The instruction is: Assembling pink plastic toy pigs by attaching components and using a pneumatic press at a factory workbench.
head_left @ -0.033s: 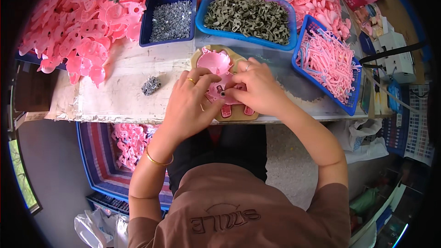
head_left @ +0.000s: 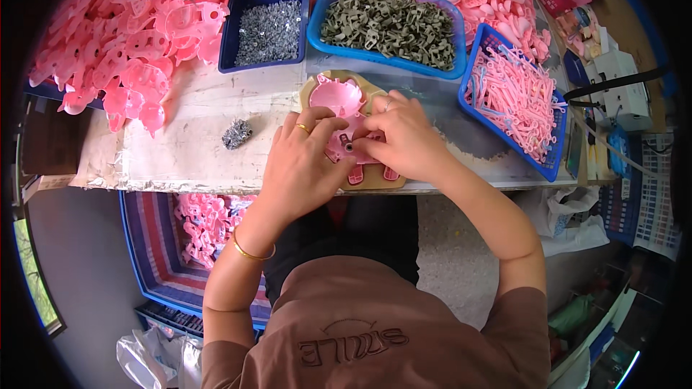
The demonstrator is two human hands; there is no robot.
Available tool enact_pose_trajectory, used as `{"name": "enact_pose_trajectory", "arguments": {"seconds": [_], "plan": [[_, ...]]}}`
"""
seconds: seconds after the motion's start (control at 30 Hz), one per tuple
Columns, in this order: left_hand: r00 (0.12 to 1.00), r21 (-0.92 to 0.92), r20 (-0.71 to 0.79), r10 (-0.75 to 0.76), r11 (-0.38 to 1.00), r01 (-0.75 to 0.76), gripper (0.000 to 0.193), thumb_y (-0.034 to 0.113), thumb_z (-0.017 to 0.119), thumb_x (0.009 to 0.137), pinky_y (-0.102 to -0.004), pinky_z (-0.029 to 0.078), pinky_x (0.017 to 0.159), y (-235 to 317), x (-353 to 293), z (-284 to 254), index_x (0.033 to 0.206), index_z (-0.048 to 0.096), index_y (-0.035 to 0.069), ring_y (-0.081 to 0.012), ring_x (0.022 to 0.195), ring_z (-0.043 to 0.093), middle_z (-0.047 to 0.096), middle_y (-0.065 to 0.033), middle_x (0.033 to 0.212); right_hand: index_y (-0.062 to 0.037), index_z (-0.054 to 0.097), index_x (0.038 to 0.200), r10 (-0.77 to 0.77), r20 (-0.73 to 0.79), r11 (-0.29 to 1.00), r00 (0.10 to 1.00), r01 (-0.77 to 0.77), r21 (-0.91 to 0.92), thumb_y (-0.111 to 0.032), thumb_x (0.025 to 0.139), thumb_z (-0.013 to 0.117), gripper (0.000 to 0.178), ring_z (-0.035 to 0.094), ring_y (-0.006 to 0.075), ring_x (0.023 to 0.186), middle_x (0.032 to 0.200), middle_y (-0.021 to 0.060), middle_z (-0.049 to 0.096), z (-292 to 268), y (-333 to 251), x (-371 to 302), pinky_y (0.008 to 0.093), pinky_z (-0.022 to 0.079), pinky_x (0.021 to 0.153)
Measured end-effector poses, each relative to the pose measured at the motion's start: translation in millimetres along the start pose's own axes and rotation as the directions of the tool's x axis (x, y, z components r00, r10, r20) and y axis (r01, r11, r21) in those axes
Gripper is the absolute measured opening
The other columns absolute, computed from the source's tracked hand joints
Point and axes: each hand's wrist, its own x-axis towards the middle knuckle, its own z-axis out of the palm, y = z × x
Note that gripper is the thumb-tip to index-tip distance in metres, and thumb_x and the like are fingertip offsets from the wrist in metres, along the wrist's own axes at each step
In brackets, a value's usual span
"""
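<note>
A pink plastic shell lies on a tan jig board at the near edge of the workbench. My left hand, with a ring and a gold bangle, presses down on the shell's left side. From the right, my right hand pinches the shell's middle with its fingertips, beside a small dark hole. The two hands touch each other and hide most of the lower shell.
Behind the jig stand a dark blue bin of small metal screws, a blue tray of olive-grey parts and a blue tray of thin pink pieces. Pink shells are heaped at left and back. A little pile of screws lies loose.
</note>
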Motion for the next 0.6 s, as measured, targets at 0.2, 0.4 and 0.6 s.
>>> {"name": "enact_pose_trajectory", "arguments": {"seconds": [0.2,0.4,0.6], "plan": [[0.995,0.182,-0.101,-0.003,0.983,0.021,0.044,0.024,0.072,0.076,-0.0436,0.043,0.093,7.3,-7.0,21.6,0.117,0.064,0.008,-0.0341,0.110,0.053,0.058,-0.0113,0.122,-0.0130,0.077,0.087,0.014,-0.003,0.997,1.000,-0.014,-0.080,-0.024,0.078,0.077,0.014,0.052,0.0249,0.092,0.080,0.0039,0.057,1.2,-2.1,2.3,0.0400,0.036,0.081],[0.988,0.221,-0.150,0.023,0.975,0.011,0.044,0.026,0.071,0.077,-0.0425,0.044,0.090,6.0,-9.3,25.7,0.117,0.064,0.009,-0.0319,0.108,0.053,0.059,-0.0098,0.123,-0.0151,0.078,0.087,-0.004,0.034,0.993,0.999,0.008,-0.120,-0.023,0.078,0.075,0.012,0.052,0.0238,0.092,0.082,0.0018,0.059,-0.3,-2.6,2.2,0.0396,0.036,0.080],[0.988,0.227,-0.153,0.027,0.974,0.008,0.045,0.026,0.071,0.077,-0.0417,0.045,0.089,7.0,-9.9,27.3,0.118,0.065,0.008,-0.0309,0.108,0.054,0.059,-0.0088,0.123,-0.0142,0.077,0.084,-0.116,0.059,0.987,0.991,0.122,-0.107,-0.020,0.077,0.074,0.009,0.054,0.0229,0.096,0.085,0.0006,0.062,-1.4,7.6,5.7,0.0409,0.037,0.082]]}}
